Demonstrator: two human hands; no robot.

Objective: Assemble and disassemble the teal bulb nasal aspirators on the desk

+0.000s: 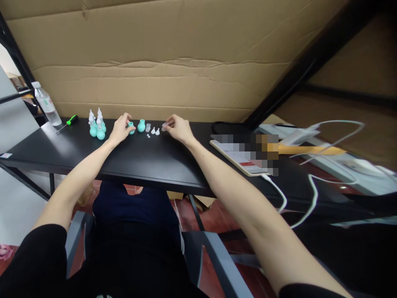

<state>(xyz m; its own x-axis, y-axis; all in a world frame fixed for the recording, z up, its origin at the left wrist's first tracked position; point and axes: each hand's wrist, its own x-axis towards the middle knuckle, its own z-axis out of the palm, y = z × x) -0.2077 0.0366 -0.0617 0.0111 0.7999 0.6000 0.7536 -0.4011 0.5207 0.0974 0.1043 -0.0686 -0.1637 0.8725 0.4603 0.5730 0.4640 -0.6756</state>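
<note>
My left hand point(121, 127) is closed round a small teal squeeze bulb point(131, 128) that stands on the black table. A second teal bulb point(141, 126), open at the top, stands just to its right. Between my hands are a clear plastic collar point(148, 128), two white nozzle tips point(155, 131) and tiny clear discs point(149, 136). With thumb and fingers my right hand point(177, 127) pinches another clear plastic collar point(164, 126) at the table top. Several teal bulbs with white tips point(97, 127) are grouped upright left of my left hand.
A water bottle point(47, 104) and a green-handled screwdriver point(72, 120) are at the table's left. A tablet point(238, 159) with a white cable point(279, 192) lies on the right, beside blurred items. Cardboard point(161, 78) walls the back edge.
</note>
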